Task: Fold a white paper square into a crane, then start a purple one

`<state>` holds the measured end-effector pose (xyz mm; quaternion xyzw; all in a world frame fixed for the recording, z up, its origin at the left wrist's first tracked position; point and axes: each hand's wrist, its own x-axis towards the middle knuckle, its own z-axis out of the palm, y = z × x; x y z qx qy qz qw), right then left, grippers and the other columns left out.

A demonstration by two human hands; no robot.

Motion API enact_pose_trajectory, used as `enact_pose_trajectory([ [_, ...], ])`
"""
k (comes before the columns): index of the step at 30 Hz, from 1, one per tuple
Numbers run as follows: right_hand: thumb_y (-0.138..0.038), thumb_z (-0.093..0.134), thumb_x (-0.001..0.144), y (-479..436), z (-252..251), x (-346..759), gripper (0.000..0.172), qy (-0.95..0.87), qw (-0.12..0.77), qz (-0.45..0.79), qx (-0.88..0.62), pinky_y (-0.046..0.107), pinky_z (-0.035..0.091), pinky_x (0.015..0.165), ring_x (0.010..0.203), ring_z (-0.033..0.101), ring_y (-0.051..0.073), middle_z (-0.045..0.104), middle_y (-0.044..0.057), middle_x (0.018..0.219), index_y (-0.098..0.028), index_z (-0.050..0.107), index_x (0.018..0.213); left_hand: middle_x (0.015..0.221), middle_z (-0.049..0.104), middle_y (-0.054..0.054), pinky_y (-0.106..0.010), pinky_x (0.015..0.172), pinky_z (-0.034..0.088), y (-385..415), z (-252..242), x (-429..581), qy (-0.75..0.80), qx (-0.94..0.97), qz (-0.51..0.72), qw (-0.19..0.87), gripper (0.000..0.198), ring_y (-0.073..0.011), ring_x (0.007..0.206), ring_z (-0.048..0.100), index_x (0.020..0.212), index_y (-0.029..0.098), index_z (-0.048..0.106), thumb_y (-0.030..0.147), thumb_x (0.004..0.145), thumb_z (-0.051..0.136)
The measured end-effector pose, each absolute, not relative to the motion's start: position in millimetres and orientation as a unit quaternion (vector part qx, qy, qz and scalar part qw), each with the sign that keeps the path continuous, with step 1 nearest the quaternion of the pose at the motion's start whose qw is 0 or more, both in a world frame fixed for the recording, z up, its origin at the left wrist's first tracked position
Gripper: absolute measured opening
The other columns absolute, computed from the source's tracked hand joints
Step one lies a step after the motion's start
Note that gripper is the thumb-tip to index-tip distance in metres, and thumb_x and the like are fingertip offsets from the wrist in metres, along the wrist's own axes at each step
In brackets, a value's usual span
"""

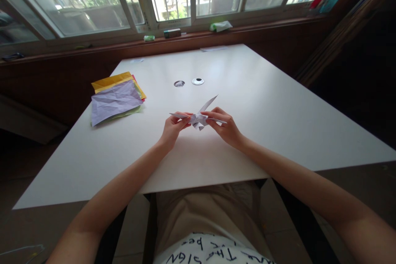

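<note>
A folded white paper figure (198, 120) with several pointed arms is held just above the front part of the white table. One long point rises toward the upper right, and others stick out to both sides. My left hand (174, 128) pinches the figure's left side between thumb and fingers. On the opposite side, my right hand (225, 126) grips it, fingertips close to the centre and a paper point passing below them. Parts of the folds are hidden behind the fingers.
Creased coloured paper sheets (116, 101) lie stacked at the left of the white table (278, 132). Two round inserts, one a silver disc (198, 81), sit mid-table. Small packets, including a green-and-white one (220, 26), rest on the windowsill behind.
</note>
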<state>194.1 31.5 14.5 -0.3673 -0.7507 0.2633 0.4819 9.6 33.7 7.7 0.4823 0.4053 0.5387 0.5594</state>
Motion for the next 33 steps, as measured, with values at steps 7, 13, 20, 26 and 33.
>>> enact_pose_trajectory([
  [7,-0.025,0.05,0.084,32.6,12.8,195.1,0.023,-0.765,0.481,0.25,-0.346,0.028,0.044,0.064,0.071,0.051,0.013,0.05,0.002,0.077,-0.029,0.065,0.1,0.09,0.066,-0.003,-0.031,0.08,0.047,34.1,7.4,9.2,0.397,0.479,0.541,0.566,0.02,-0.0134,0.08,0.06,0.074,0.016,0.065,0.033,0.065,0.07],
  [13,-0.024,0.051,0.084,34.4,11.4,194.9,0.019,-0.773,0.495,0.226,-0.325,0.026,0.045,0.061,0.068,0.051,0.011,0.05,0.002,0.075,-0.027,0.067,0.092,0.09,0.066,-0.004,-0.031,0.08,0.047,34.0,7.8,9.7,0.396,0.477,0.541,0.567,0.019,-0.0132,0.08,0.059,0.073,0.015,0.065,0.032,0.066,0.07],
  [20,-0.021,0.052,0.083,33.4,11.7,194.2,0.021,-0.766,0.494,0.224,-0.345,0.027,0.046,0.06,0.069,0.052,0.012,0.052,0.002,0.077,-0.027,0.065,0.098,0.091,0.066,-0.004,-0.03,0.077,0.047,33.8,8.7,9.9,0.402,0.476,0.54,0.566,0.018,-0.0133,0.079,0.059,0.071,0.015,0.065,0.032,0.065,0.07],
  [26,-0.018,0.052,0.082,32.7,12.0,194.0,0.023,-0.759,0.495,0.24,-0.349,0.026,0.047,0.06,0.072,0.054,0.012,0.052,0.002,0.079,-0.026,0.064,0.099,0.091,0.066,-0.004,-0.03,0.077,0.047,35.6,5.6,8.6,0.396,0.477,0.542,0.568,0.017,-0.0131,0.08,0.059,0.072,0.016,0.065,0.031,0.066,0.07],
  [33,-0.016,0.052,0.082,32.6,12.4,194.5,0.022,-0.761,0.498,0.237,-0.342,0.027,0.045,0.062,0.071,0.054,0.012,0.052,0.001,0.078,-0.026,0.065,0.097,0.091,0.066,-0.003,-0.029,0.077,0.047,35.4,6.4,8.5,0.383,0.481,0.545,0.571,0.014,-0.0121,0.079,0.059,0.071,0.016,0.064,0.029,0.067,0.069],
])
